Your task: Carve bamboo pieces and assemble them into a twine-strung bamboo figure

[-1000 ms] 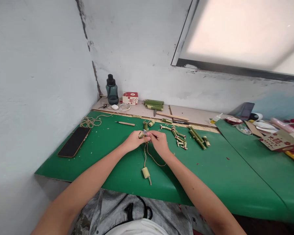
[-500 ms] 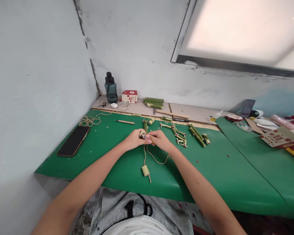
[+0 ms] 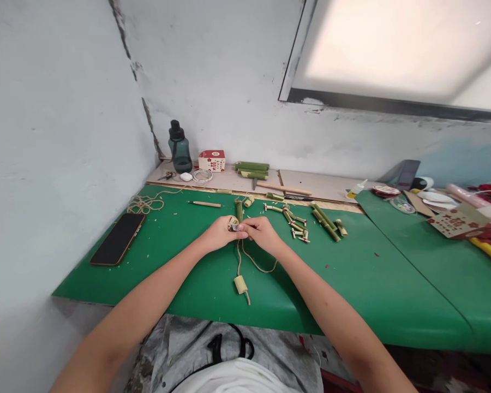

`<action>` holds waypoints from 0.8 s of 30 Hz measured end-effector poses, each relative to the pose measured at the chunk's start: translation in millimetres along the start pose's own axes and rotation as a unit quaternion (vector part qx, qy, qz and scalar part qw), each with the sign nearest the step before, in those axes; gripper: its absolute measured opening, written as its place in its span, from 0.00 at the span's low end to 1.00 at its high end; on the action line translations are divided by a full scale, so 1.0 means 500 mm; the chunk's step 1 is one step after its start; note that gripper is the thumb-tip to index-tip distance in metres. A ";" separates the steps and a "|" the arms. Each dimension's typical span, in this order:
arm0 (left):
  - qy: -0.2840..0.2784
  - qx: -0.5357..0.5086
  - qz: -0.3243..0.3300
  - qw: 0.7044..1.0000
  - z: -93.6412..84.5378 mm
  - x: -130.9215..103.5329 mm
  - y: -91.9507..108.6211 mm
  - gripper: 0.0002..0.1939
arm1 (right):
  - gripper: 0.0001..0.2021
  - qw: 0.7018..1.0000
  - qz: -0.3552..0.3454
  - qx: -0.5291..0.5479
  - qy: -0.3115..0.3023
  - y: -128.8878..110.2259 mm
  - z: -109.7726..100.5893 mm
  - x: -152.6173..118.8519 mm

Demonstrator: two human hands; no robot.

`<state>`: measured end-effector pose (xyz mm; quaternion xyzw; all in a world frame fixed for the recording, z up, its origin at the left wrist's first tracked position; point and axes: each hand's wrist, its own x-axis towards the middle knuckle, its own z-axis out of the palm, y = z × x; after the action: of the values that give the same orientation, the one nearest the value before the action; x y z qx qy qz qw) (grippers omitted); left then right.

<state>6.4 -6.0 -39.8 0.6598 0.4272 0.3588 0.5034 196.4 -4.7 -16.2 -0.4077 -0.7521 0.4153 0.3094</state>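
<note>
My left hand point(image 3: 217, 234) is closed around a short bamboo piece point(image 3: 233, 220) whose pale round end faces up. My right hand point(image 3: 262, 232) pinches a small thin tool with a shiny grey blade point(image 3: 235, 227), its tip against or close to the bamboo piece. The rest of that tool is hidden in the fingers. Below the hands, a twine cord point(image 3: 262, 269) hangs down onto the green mat point(image 3: 352, 305), with a pale bamboo bead point(image 3: 240, 284) threaded on one strand. Just beyond the hands stands or lies a green bamboo tube point(image 3: 239, 209).
A jointed bamboo figure point(image 3: 288, 214) and cut bamboo sticks point(image 3: 324, 222) lie to the right. At left are a phone point(image 3: 118, 239), a twine bundle point(image 3: 144, 204) and a pen-like tool point(image 3: 205, 204). Behind stand a bottle point(image 3: 180, 150), a box point(image 3: 211, 161) and a hammer point(image 3: 282, 188).
The whole view has shifted a little, so things sit slightly farther left. Both hands keep their hold on the bamboo piece and the blade, with only a slight shift of the fingers.
</note>
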 end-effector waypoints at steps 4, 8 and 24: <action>0.018 -0.008 0.009 1.000 0.005 0.003 0.004 0.25 | 0.21 0.998 0.002 0.016 0.065 0.007 0.014 0.004; 0.032 -0.034 0.007 0.999 0.007 0.005 0.012 0.25 | 0.23 0.994 0.002 0.029 0.108 0.007 0.023 0.007; -0.009 -0.070 -0.003 0.998 0.005 -0.004 0.023 0.29 | 0.25 0.996 0.027 0.058 -0.063 0.009 -0.010 0.001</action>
<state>10.1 -10.0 -29.1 0.6248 0.3986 0.3802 0.5533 202.0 -0.9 -17.6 -0.3816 -0.7335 0.4916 0.2733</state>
